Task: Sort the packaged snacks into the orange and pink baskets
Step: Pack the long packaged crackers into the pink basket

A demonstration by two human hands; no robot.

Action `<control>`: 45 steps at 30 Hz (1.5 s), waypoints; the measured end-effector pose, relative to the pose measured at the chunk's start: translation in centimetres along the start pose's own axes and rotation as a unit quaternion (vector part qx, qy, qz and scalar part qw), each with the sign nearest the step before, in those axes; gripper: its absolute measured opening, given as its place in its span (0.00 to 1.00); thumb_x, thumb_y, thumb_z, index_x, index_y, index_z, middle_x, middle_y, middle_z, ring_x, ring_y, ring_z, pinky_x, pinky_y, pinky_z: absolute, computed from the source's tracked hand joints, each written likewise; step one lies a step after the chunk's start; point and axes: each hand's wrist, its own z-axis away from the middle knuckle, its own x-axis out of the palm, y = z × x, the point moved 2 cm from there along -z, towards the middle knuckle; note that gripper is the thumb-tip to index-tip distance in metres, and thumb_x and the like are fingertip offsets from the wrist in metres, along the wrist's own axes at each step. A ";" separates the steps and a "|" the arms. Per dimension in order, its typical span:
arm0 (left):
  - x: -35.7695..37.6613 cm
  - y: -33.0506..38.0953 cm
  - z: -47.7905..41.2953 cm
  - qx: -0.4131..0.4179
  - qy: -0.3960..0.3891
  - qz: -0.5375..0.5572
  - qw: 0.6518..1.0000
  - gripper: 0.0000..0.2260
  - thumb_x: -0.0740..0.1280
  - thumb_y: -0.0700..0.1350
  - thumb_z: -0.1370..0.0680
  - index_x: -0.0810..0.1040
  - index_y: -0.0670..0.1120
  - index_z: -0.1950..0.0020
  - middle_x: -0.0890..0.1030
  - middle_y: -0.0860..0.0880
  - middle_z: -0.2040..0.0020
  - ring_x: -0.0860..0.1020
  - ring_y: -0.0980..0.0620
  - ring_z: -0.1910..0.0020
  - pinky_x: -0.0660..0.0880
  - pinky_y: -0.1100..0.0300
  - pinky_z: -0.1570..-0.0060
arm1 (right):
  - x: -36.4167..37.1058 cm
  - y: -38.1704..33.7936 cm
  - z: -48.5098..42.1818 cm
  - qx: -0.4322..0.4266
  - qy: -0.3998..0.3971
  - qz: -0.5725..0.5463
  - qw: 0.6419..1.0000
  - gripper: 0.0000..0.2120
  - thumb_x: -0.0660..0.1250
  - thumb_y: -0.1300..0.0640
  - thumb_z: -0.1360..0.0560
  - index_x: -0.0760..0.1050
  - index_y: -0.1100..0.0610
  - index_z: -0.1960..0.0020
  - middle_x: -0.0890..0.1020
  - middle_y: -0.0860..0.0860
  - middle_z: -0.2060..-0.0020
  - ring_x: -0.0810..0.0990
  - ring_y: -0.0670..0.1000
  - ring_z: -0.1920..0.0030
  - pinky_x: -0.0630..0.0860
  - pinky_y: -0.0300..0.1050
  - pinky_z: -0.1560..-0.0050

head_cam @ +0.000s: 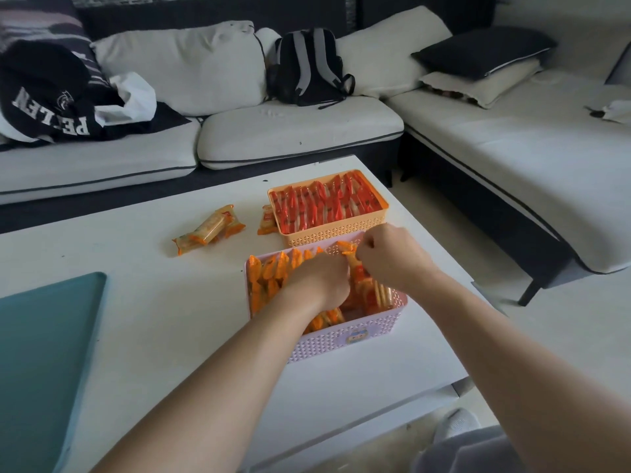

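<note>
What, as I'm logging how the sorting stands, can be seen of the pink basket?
The pink basket is a rectangular, pale pink, plastic-looking box with lattice-pattern walls and a small label on its near wall. It stands upright on the white table, its far wall against or very close to the orange basket. It is nearly full of orange packets standing on edge. The left hand reaches down among them, fingers hidden; the right hand pinches a single packet near the far rim.

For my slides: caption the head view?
Left hand and right hand handle orange packets in the pink basket; red packets fill the orange basket.
</note>
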 end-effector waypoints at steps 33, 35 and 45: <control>-0.9 -1.0 2.4 0.025 0.143 -0.149 0.978 0.09 0.72 0.54 0.22 0.85 0.55 0.43 0.83 0.51 0.42 0.80 0.46 0.41 0.80 0.51 0.48 | -1.0 2.1 0.4 -0.111 -0.064 0.164 0.978 0.09 0.67 0.61 0.24 0.82 0.52 0.48 0.83 0.50 0.51 0.84 0.52 0.54 0.84 0.47 0.58; -0.9 -1.0 2.1 0.038 0.133 -0.174 0.975 0.09 0.71 0.51 0.20 0.85 0.55 0.41 0.82 0.50 0.39 0.78 0.44 0.37 0.79 0.50 0.45 | -1.0 2.3 0.6 -0.116 -0.109 0.163 0.974 0.13 0.66 0.63 0.24 0.79 0.53 0.41 0.83 0.50 0.48 0.83 0.52 0.52 0.84 0.44 0.58; -1.3 0.6 0.8 0.059 0.105 -0.332 0.936 0.12 0.65 0.38 0.19 0.84 0.48 0.41 0.83 0.45 0.43 0.76 0.42 0.41 0.75 0.50 0.48 | -2.3 2.5 1.0 -0.151 -0.114 0.186 0.964 0.19 0.73 0.55 0.23 0.76 0.49 0.33 0.75 0.49 0.45 0.75 0.49 0.47 0.80 0.44 0.45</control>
